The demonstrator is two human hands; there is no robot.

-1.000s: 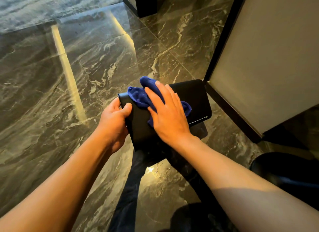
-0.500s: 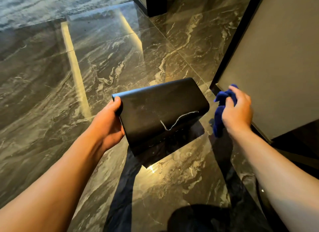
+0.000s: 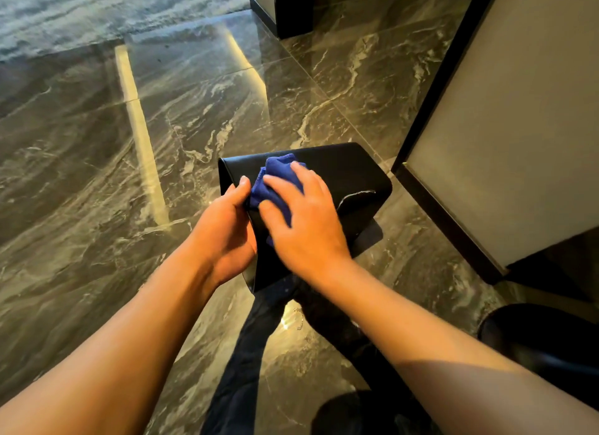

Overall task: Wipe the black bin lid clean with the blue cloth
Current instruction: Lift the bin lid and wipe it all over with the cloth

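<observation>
The black bin lid (image 3: 350,178) is a flat rounded rectangle held tilted above the marble floor. My left hand (image 3: 223,230) grips its left edge, thumb on top. My right hand (image 3: 304,220) lies palm down on the lid's left part, pressing the bunched blue cloth (image 3: 275,182) against it. The cloth shows past my fingers and is partly hidden under the palm. A thin pale streak (image 3: 356,196) marks the lid near its right edge. My right hand is blurred by motion.
Dark glossy marble floor (image 3: 162,143) lies all around. A beige cabinet panel with a black base (image 3: 502,126) stands close on the right. A dark round object (image 3: 544,337) sits at the lower right. A dark column base (image 3: 285,10) stands far back.
My right hand, which held the cloth off to the lid's right half a second ago, has come back onto the lid's left part. The left hand keeps its grip on the edge.
</observation>
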